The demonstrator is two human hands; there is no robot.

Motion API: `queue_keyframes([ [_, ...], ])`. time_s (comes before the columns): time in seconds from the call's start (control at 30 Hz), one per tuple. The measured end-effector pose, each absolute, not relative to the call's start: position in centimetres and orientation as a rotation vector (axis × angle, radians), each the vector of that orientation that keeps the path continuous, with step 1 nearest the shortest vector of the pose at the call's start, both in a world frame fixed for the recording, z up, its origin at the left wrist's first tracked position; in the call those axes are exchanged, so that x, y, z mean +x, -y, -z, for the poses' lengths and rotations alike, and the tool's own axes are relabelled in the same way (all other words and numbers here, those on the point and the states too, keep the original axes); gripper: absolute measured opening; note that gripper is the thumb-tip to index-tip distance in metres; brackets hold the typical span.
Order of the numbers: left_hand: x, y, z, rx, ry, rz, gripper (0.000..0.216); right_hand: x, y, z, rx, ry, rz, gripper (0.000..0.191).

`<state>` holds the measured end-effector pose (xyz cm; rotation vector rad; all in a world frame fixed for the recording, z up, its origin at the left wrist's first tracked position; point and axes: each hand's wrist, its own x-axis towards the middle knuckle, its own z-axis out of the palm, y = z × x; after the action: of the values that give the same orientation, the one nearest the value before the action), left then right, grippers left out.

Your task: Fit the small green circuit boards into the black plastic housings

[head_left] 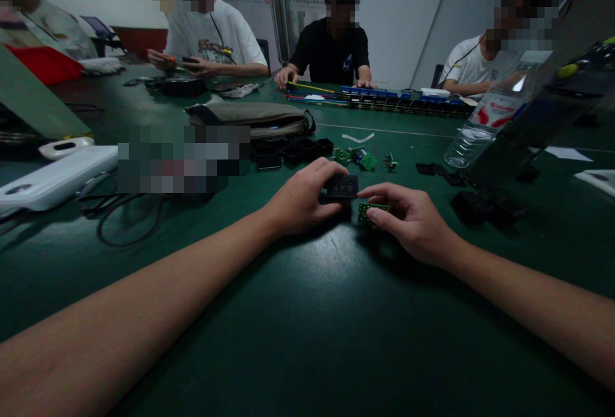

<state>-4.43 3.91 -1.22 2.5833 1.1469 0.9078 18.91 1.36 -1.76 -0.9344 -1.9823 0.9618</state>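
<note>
My left hand [300, 199] is closed around a small black plastic housing [343, 186], held just above the green table [307, 314]. My right hand [410, 220] pinches a small green circuit board [369, 212] right beside and slightly below the housing. Both hands meet near the middle of the table. Farther back lie several more small green boards [355, 157] and a cluster of black housings [293, 150].
A grey pouch [250, 117] lies behind the parts. A tilted plastic water bottle [485, 122] is at right, with black parts [480, 209] near it. White devices [52, 177] and cables [129, 221] lie at left. Three people sit across the table.
</note>
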Motion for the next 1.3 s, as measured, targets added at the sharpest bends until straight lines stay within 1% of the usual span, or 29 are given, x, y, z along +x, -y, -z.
queue_keyframes([
  [0.17, -4.42, -3.96, 1.26, 2.58, -1.155, -0.9, 0.034, 18.98, -1.39, 1.75, -0.919, 2.006, -0.929, 0.031],
  [0.4, -4.41, -3.92, 1.23, 2.578, -1.156, -0.903, 0.036, 18.97, -1.37, 1.58, -0.911, 2.026, -0.903, 0.025],
  [0.97, -4.35, -3.89, 1.15, 2.566, -1.164, -0.899, 0.035, 18.7, -1.3, 1.35, -0.92, 1.988, -0.919, 0.021],
  [1.3, -4.35, -3.83, 1.13, 2.568, -1.178, -0.88, 0.035, 18.93, -1.34, 1.46, -0.914, 2.042, -0.836, 0.023],
])
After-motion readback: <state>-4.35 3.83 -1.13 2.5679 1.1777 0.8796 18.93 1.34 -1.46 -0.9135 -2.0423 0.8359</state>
